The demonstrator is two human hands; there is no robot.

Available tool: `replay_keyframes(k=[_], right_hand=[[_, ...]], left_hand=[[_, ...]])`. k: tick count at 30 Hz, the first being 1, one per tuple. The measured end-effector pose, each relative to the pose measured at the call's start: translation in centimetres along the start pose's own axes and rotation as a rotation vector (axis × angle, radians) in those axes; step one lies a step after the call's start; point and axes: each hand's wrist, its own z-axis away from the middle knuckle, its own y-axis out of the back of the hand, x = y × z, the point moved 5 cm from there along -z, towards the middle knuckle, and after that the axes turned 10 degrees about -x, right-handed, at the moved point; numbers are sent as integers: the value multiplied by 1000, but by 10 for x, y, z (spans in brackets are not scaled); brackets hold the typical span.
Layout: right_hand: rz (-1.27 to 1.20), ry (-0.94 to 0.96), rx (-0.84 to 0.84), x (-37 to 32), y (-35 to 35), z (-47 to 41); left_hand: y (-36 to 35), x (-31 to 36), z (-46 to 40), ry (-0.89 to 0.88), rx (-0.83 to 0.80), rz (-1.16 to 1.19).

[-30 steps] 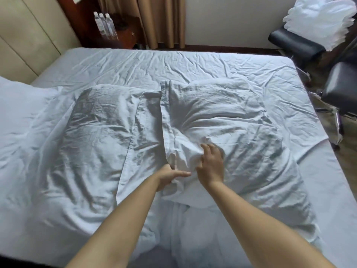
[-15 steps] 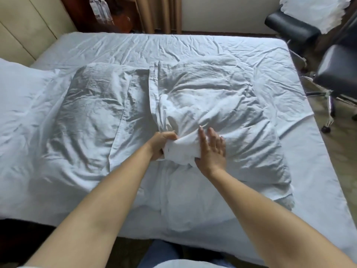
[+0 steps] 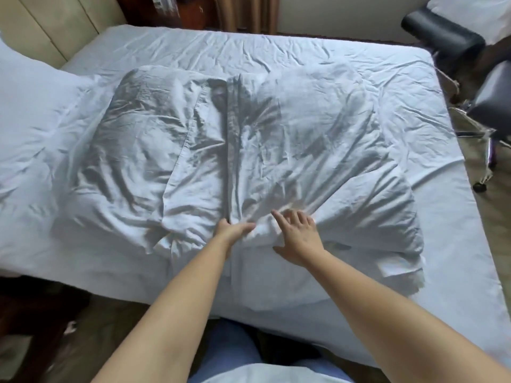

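Two white pillows lie side by side on a bed [image 3: 345, 59] with a wrinkled white sheet. The right pillow [image 3: 318, 139] has a loose case bunched toward its near edge. My left hand [image 3: 232, 230] grips the open hem of that case at its near left corner. My right hand [image 3: 298, 236] lies flat with spread fingers on the bunched fabric just to the right of the left hand. The left pillow [image 3: 138, 150] rests untouched, its case flap trailing toward the middle.
Another white pillow or duvet [image 3: 30, 111] lies at the far left. A black stool [image 3: 442, 42] and a wheeled chair [image 3: 492, 106] stand to the right of the bed. A padded headboard [image 3: 55, 26] and curtains [image 3: 243, 12] are beyond. My legs stand at the bed's near edge.
My right hand has flattened onto the fabric, fingers spread. The left hand keeps its grip on the case hem. The view has pulled back and tilted down.
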Motion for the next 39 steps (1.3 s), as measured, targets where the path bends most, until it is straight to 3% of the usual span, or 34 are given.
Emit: replay_keyframes(k=[4,6,7,9,11,15,20,22,26,29,33,35,36,37,39], right_hand=[[-45,-24,89,-17,9,-3],[-211,-103,283,-16,30,-7],[-301,-160,383,-14,45,-8],[-456,-307,467,-8,74,-9],[-680,-409,532,0,103,-9],[-1013,-492,710,21,145,-1],[-967,-437,625,12,109,-6],[-954,-449,607,7,95,-9],[-967,-497,695,11,93,-19],[-986,-487,759,12,98,-24],[-1022,-441,854,8,127,-24],[-1064,-390,965,5,158,-20],[-1076,-352,1040,3,176,-17],[-1072,-311,1115,0,190,-15],[-1021,-243,1192,-10,206,-17]], left_hand=[[-8,51,23,-63,-477,359],[-2,65,29,-102,-533,491],[2,68,29,-124,-492,539],[14,61,21,-118,-248,605],[22,48,10,-63,-43,480],[14,32,-16,32,-43,-6],[-6,55,-48,-49,-119,-226],[-15,56,-62,-54,-151,-201],[-34,55,-88,-75,-229,-188],[-49,59,-94,-97,-305,-433],[-28,125,-89,-386,-99,-407],[13,177,-81,-587,139,-194],[31,200,-82,-663,260,-216],[48,211,-93,-621,313,-237],[69,224,-111,-440,256,-169]])
